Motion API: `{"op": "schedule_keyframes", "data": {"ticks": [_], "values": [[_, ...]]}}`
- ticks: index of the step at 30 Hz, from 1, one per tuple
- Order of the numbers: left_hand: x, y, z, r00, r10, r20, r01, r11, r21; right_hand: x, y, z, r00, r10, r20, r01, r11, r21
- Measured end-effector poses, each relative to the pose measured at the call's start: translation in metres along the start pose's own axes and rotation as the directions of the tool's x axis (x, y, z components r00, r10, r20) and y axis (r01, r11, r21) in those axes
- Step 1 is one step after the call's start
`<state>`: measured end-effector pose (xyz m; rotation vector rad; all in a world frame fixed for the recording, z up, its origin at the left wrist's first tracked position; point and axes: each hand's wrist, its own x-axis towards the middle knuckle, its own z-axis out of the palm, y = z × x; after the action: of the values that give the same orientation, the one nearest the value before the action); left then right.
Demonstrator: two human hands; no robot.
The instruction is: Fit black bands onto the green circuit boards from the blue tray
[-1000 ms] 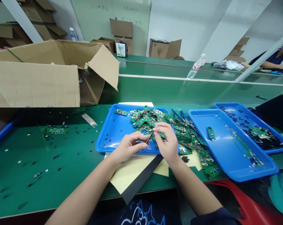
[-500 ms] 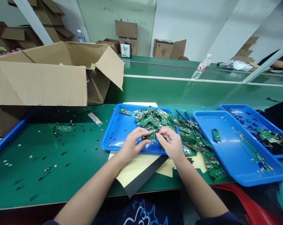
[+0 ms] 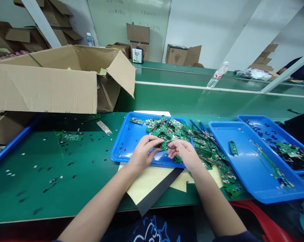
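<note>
My left hand (image 3: 144, 152) pinches a small green circuit board (image 3: 163, 146) between thumb and fingers, above the front of a blue tray (image 3: 131, 134). Just right of that board is my right hand (image 3: 182, 151), its fingers curled together. A tiny dark thing shows at its fingertips, too small to name. Beneath and behind both hands lies a heap of green circuit boards (image 3: 175, 123), which spills over the tray's right side onto the bench. One single board (image 3: 136, 121) lies apart near the tray's back left.
Two more blue trays stand at right; the nearer tray (image 3: 257, 174) holds a few boards, the farther tray (image 3: 247, 117) black bits. A cardboard box (image 3: 46, 89) stands back left. Yellow paper (image 3: 144, 178) and a black strip (image 3: 159, 191) lie in front. A bottle (image 3: 217, 75) stands behind.
My right hand has drawn slightly away from the board, and its fingers have curled in. The left hand keeps its hold on the board. The view has shifted a little.
</note>
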<state>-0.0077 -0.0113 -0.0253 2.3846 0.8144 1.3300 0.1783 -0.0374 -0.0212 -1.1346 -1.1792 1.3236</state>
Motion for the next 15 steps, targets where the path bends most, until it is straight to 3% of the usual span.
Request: {"op": "schedule_keyframes", "data": {"ticks": [3,15], "values": [[-0.0016,-0.0009,0.0013,0.999,0.030,-0.012,-0.030,0.998,0.053,-0.0002,-0.0013,0.0042,0.993,0.090,0.078,-0.095,0.994,0.058],[-0.0024,-0.0023,0.0014,0.997,0.068,-0.021,-0.065,0.994,0.092,0.0002,-0.0018,0.0084,0.965,0.192,0.180,-0.241,0.917,0.318]]}}
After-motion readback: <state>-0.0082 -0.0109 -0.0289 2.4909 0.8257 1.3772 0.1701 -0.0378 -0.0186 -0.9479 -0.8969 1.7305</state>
